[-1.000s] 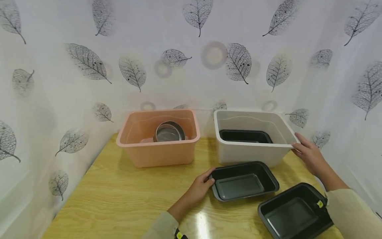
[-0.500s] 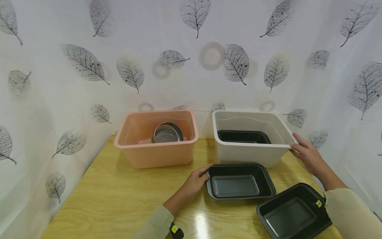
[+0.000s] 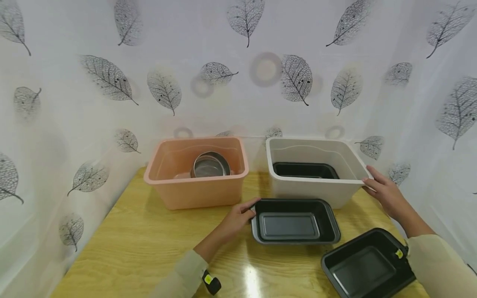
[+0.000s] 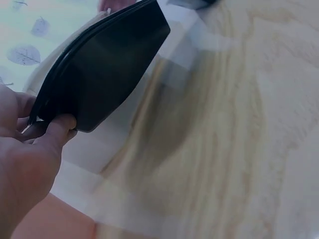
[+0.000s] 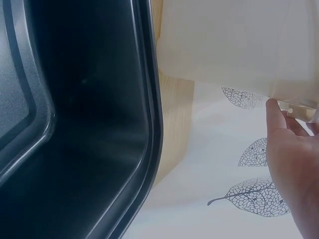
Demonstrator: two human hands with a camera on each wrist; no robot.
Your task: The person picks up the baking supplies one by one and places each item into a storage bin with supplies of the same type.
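Note:
My left hand (image 3: 235, 221) pinches the left end of a black loaf pan (image 3: 294, 227), thumb on the near side. In the left wrist view the loaf pan (image 4: 107, 67) is tilted and above the table, its shadow below. In the head view it lies just in front of the white plastic bin (image 3: 305, 191). My right hand (image 3: 387, 194) grips that bin's rim at the right front corner; in the right wrist view its fingers (image 5: 294, 124) curl at the rim. Another dark pan (image 3: 307, 169) sits inside the bin, its lower part hidden by the front wall.
A second black baking pan (image 3: 363, 269) lies on the wooden table (image 3: 149, 252) at the front right, partly under my right sleeve. To the left of the white bin stands a pink bin (image 3: 201, 194) with round metal tins (image 3: 210, 165) in it. A leaf-patterned curtain (image 3: 238, 103) surrounds the table.
My left hand has moved left and slightly away from me with the loaf pan, which has turned to lie straighter along the bin's front. The right hand stays at the bin's rim.

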